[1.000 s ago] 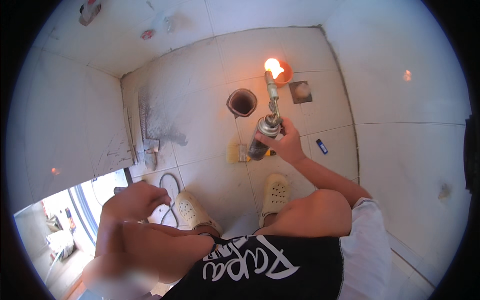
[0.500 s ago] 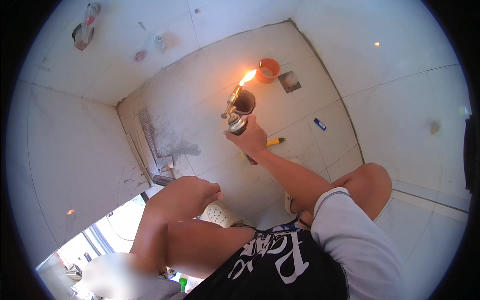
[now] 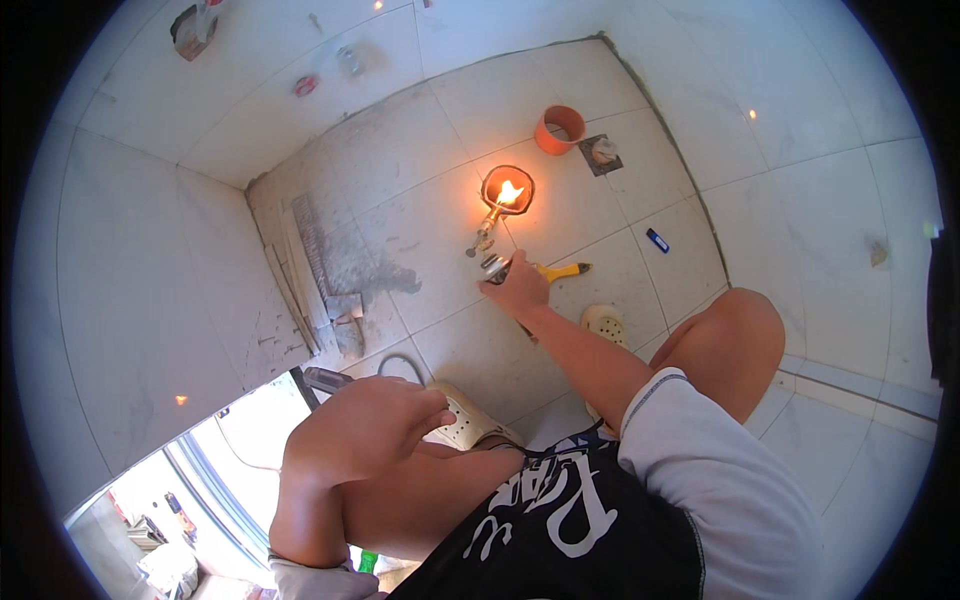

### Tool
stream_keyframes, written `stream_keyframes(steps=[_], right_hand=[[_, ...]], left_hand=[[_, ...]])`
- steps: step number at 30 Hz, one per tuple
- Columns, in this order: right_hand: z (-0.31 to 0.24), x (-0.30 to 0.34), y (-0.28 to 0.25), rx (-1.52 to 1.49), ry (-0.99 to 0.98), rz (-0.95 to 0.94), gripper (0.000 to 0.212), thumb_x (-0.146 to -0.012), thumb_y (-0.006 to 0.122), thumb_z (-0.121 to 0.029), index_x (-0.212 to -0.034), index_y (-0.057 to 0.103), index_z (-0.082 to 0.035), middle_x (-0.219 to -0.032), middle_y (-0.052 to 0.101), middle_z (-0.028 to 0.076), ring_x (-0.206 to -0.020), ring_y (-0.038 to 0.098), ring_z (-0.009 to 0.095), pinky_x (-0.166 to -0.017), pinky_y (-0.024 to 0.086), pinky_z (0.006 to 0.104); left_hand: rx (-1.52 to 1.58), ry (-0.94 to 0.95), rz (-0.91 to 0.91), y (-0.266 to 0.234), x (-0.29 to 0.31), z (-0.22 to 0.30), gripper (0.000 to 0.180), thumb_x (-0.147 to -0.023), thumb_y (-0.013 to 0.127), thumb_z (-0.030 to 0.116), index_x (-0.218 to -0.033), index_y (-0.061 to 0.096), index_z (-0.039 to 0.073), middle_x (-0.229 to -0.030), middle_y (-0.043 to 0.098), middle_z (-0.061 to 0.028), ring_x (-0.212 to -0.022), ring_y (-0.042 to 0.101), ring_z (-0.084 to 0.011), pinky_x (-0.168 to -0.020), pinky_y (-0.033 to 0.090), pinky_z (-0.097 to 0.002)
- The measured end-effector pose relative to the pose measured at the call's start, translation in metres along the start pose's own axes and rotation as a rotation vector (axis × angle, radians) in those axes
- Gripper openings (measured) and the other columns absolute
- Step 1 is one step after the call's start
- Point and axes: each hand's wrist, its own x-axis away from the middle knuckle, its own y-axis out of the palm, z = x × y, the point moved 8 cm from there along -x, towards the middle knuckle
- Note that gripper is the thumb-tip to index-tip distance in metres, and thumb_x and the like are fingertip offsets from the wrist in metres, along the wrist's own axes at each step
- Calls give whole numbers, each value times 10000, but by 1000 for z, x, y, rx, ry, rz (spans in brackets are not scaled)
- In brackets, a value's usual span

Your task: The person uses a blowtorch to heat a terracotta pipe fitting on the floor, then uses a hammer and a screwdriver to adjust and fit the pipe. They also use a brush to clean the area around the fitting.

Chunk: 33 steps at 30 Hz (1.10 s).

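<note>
One flame (image 3: 509, 192) inside the floor pipe opening (image 3: 507, 189), torch (image 3: 487, 240) in right hand (image 3: 518, 288).

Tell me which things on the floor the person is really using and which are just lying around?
In use:
- gas torch, held in the right hand
- flame
- round floor hole that the flame points into

Just lying about:
- orange pipe piece
- blue lighter
- yellow-handled tool
- square drain cover
- the left hand, resting on the knee, holding nothing

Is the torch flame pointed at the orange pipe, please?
No, the flame burns at the round floor hole, apart from the orange pipe.
</note>
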Motion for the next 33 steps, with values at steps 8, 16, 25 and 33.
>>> stream_keyframes(steps=[8,16,25,33], right_hand=[[0,1,1,4,-7,-2,677,-682,841,-516,-1039,498,-55,-936,698,134,-909,695,322,-812,541,438],[3,4,-1,-18,4,6,667,-705,820,-525,-1047,490,-57,-939,688,139,-909,691,323,-808,536,440],[1,7,-6,-71,20,-38,661,-730,808,-527,-1069,492,-55,-947,686,133,-922,692,318,-824,532,435],[-1,9,-5,-94,16,-40,680,-729,803,-549,-1073,488,-55,-949,691,128,-920,693,316,-827,531,433]], left_hand=[[-16,28,-13,0,4,3,181,-903,611,167,-985,693,27,-878,687,-158,-864,636,-369,-763,492,-439],[-22,16,-41,1,6,4,204,-875,605,164,-1000,703,37,-894,696,-140,-897,644,-353,-773,493,-433],[-12,22,-28,2,7,7,182,-893,592,155,-978,693,29,-876,688,-150,-874,638,-363,-764,488,-439],[6,14,-26,2,7,9,186,-887,581,154,-967,689,26,-869,688,-149,-877,641,-362,-766,487,-442]])
